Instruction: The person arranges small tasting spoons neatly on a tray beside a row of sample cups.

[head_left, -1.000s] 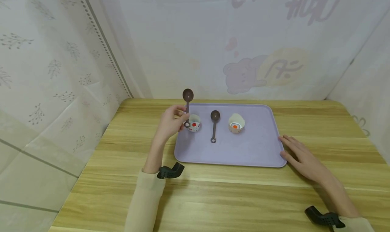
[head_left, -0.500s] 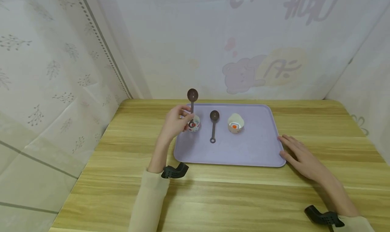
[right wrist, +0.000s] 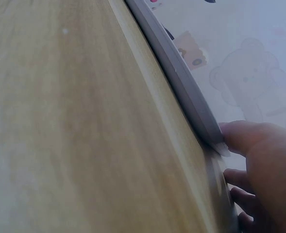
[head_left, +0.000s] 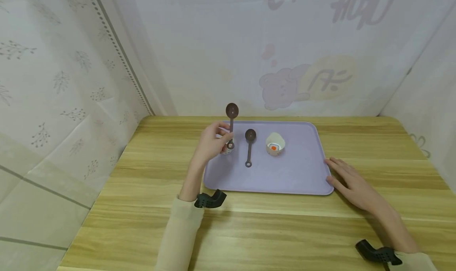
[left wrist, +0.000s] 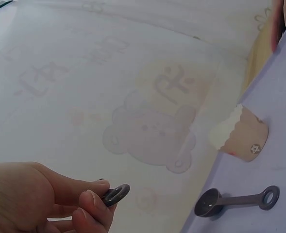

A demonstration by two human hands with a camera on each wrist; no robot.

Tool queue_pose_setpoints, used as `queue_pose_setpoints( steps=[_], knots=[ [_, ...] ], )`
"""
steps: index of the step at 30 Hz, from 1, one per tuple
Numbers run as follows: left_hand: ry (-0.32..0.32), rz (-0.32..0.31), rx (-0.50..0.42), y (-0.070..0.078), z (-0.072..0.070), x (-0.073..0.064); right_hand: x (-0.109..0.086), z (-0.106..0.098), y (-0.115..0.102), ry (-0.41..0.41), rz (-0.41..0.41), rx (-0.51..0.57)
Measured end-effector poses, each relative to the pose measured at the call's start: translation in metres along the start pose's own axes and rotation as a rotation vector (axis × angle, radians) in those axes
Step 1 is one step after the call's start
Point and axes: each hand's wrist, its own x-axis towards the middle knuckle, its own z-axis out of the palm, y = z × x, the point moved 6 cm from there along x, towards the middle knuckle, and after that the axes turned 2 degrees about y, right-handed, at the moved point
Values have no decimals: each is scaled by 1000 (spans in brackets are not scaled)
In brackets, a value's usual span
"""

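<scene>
My left hand (head_left: 211, 143) pinches a dark brown measuring spoon (head_left: 232, 111) by its handle, bowl upward, over the left part of the lavender tray (head_left: 285, 176). Behind those fingers a patterned paper baking cup (head_left: 227, 150) is mostly hidden. A second brown measuring spoon (head_left: 249, 146) lies on the tray, its ringed handle end toward me. To its right stands a tan paper baking cup (head_left: 275, 149) with an orange-and-white piece (head_left: 274, 147) inside. With fairly straight fingers, my right hand (head_left: 356, 188) rests against the tray's right edge; its thumb (right wrist: 240, 137) touches the rim in the right wrist view.
The tray sits on a wooden table (head_left: 285, 231), near its back edge. Behind the table hangs a pale curtain (head_left: 213, 57) with a printed bear, and more cloth (head_left: 71, 89) closes off the left side. Each wrist wears a black camera mount (head_left: 210, 199).
My left hand has moved right with the upright measuring spoon, and it now covers most of the patterned baking cup. The right hand stays at the tray's edge.
</scene>
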Motion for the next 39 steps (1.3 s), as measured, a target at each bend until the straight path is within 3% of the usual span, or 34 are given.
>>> queue_pose_setpoints(
  steps=[39],
  knots=[
    [-63,3,-19,13,42,2,0,-1,-2,-1,5,12]
  ],
)
